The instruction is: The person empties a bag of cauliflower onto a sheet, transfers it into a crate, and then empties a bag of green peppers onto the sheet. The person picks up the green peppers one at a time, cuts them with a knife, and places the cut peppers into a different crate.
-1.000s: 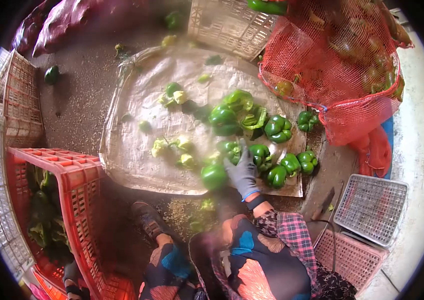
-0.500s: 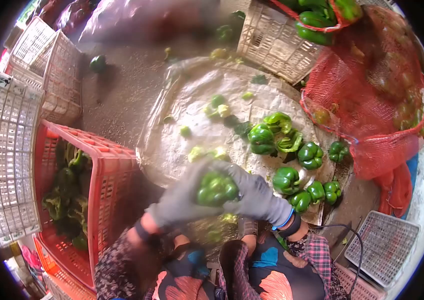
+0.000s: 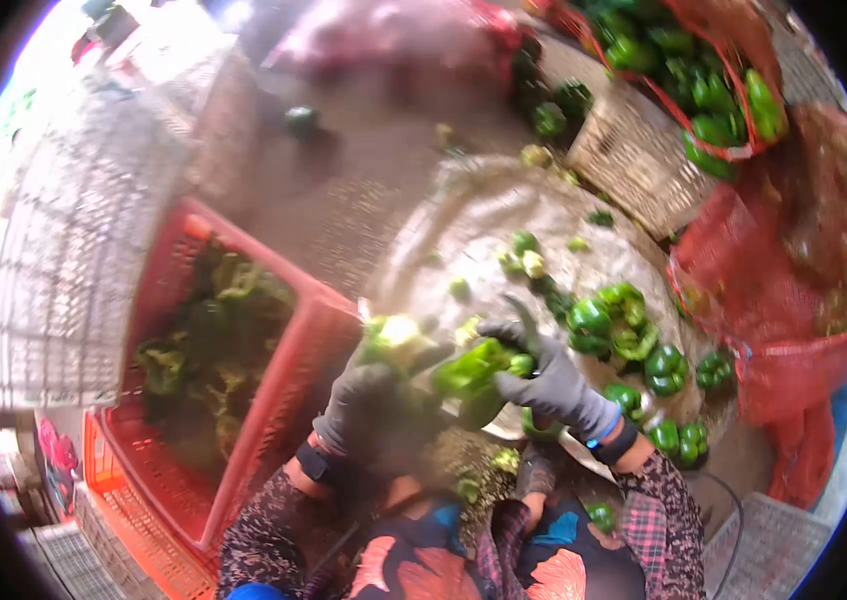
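In grey gloves, both hands are close together above the lap. My left hand (image 3: 359, 400) is curled round a pale green pepper piece (image 3: 396, 340), blurred by motion. My right hand (image 3: 556, 385) grips a torn-open green pepper (image 3: 474, 372), its hollow side showing, with the fingers wrapped over its right end. Whole and broken green peppers (image 3: 666, 370) lie right of my right hand on a pale sack sheet (image 3: 424, 240). Small pepper cores (image 3: 534, 264) are scattered on the sheet.
At the left stands a red crate (image 3: 274, 270) holding pepper pieces, beside white crates (image 3: 74, 250). A pale crate (image 3: 644, 150), an open bag of green peppers (image 3: 714, 95) and red net sacks (image 3: 784, 290) are at the right. A grey crate (image 3: 769, 545) sits lower right.
The pepper held whole between both hands is now in separate parts, and the hands have moved apart. The view has shifted, so the surroundings sit further right and lower.
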Demonstrator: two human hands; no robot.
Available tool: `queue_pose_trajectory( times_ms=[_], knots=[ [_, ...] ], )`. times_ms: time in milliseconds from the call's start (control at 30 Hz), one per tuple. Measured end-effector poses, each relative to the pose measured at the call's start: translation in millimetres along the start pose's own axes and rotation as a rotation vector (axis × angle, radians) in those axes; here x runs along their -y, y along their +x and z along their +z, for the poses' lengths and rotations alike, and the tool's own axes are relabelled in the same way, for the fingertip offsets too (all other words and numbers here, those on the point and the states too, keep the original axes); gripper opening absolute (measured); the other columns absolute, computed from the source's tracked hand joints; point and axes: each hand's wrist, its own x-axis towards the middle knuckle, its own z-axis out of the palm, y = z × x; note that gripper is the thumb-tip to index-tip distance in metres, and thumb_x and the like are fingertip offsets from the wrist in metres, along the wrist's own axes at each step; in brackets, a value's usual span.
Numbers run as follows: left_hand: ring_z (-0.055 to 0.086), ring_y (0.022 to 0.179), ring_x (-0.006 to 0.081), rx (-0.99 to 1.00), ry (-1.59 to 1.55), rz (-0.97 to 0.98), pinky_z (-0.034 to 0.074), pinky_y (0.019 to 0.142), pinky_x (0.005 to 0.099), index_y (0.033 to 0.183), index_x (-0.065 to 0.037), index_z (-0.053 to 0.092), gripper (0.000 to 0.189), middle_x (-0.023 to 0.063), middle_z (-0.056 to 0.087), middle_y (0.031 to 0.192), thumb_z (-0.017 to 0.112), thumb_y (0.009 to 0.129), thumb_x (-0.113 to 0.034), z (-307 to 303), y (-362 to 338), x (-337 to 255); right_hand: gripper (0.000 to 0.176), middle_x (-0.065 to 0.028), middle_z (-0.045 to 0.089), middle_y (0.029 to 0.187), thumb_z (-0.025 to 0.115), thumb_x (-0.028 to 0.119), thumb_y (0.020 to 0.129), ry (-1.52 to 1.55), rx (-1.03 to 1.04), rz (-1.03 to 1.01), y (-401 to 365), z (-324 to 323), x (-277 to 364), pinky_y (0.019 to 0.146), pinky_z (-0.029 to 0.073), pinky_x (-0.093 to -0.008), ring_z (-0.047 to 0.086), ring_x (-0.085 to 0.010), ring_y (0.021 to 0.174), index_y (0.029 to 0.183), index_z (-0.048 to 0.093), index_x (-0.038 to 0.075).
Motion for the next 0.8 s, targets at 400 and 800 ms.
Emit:
queue_pose_trajectory(
  times_ms=[400, 800],
  knots=[
    [0.061, 0.118, 0.0167, -0.353, 0.97, 0.834, 0.05, 0.103, 0.0318, 0.145, -0.004, 0.046, 0.082, 0.0104, 0.064, 0.131, 0.081, 0.073, 0.009, -27.8, -150.9, -146.5, 0.07, -0.0201, 0.067, 0.129, 0.073, 0.034, 0.094, -0.28, 0.543, -0.165, 125.3, 215.0, 205.3, 0.094, 0.055, -0.034, 0.066, -0.0194, 0.116, 0.152, 0.043, 0.006],
    [0.068, 0.11, 0.0213, -0.134, 1.467, 0.843, 0.053, 0.095, 0.0351, 0.128, -0.001, 0.06, 0.063, 0.015, 0.07, 0.119, 0.09, 0.074, -0.016, -15.6, -108.7, -119.7, 0.069, -0.0188, 0.059, 0.135, 0.052, 0.012, 0.09, -0.147, 0.38, -0.424, 103.2, 200.4, 77.5, 0.11, 0.043, -0.0374, 0.057, -0.0289, 0.128, 0.156, 0.034, 0.005]
  ],
)
